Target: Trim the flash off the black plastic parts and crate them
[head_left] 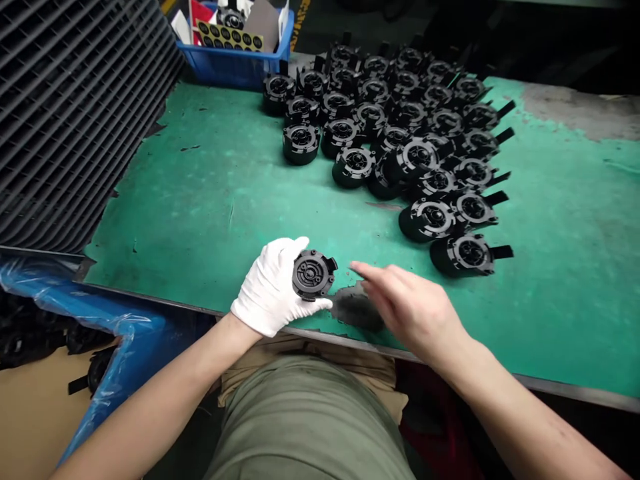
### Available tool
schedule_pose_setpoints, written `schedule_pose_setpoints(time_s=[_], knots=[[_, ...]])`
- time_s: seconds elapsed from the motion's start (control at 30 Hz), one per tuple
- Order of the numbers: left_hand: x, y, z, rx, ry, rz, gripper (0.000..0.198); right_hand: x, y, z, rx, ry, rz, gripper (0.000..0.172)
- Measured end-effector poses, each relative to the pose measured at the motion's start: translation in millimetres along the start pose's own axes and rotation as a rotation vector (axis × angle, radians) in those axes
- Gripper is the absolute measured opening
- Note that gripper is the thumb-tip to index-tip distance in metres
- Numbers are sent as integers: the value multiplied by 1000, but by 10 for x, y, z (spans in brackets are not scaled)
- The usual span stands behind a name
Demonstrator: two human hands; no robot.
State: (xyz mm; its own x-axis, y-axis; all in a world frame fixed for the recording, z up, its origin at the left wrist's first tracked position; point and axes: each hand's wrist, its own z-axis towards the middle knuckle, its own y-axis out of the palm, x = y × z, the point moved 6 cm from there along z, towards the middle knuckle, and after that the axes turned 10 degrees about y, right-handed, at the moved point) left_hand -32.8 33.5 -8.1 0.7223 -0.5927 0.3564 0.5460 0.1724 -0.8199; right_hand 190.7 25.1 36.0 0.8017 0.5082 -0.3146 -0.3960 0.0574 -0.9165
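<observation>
My left hand (273,287), in a white glove, grips a black round plastic housing (314,273) just above the near edge of the green table. The housing's face, with concentric rings and small screw posts, points up at me, and a tab stands out on its far right rim. My bare right hand (415,300) is a little to the right, apart from the housing. Its index finger points left and the other fingers are curled in. Whatever those fingers may pinch is hidden or too small to name.
Many similar black housings (357,163) stand grouped on the green table (200,200), several with tabs pointing right. A blue bin (230,65) with a sticker sheet (230,37) sits at the back. Black slatted trays (75,100) are stacked at left, above a plastic-lined box (125,340).
</observation>
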Motion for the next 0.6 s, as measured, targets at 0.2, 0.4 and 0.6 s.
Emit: schedule_pose_setpoints(time_s=[0.2, 0.4, 0.6], knots=[[39, -8, 78, -2, 80, -85, 101, -166, 136, -137, -124, 18, -179, 37], [97, 50, 41, 73, -58, -107, 94, -359, 170, -207, -185, 115, -108, 39], [115, 90, 57, 47, -139, -158, 97, -433, 245, -200, -224, 152, -206, 39]])
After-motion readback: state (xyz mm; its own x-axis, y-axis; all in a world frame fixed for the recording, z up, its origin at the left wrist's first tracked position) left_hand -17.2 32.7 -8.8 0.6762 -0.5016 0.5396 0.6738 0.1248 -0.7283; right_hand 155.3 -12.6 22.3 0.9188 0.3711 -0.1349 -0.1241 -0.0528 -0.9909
